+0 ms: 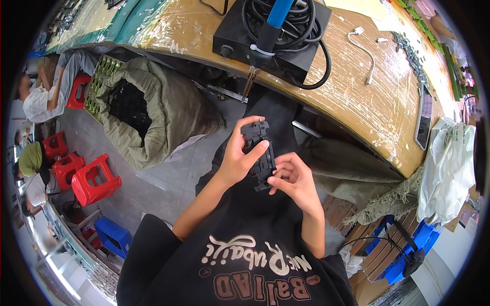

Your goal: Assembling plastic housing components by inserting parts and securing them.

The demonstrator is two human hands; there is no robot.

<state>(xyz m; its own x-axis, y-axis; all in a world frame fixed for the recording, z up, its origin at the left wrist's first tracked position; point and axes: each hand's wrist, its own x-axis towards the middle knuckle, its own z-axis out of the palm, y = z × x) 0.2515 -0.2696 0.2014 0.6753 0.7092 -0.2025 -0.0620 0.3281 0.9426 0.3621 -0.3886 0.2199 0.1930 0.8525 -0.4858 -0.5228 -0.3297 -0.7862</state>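
Note:
I hold a small black plastic part (259, 153) over my lap, below the table edge. My left hand (240, 155) wraps its upper end, thumb across the front. My right hand (295, 178) pinches its lower end with the fingertips. The part is long and flat with notches and openings. On the wooden table (357, 97) in front of me a blue-handled soldering iron (268, 35) lies on a black box (270, 38) with a coiled black cable, its tip hanging over the table edge above the part.
An open green sack (153, 117) full of black parts stands on the floor to my left. Red stools (94, 178) and a blue stool (113, 235) sit further left, near seated people. A white plastic bag (449, 168) hangs at the right. A white cable (365, 51) lies on the table.

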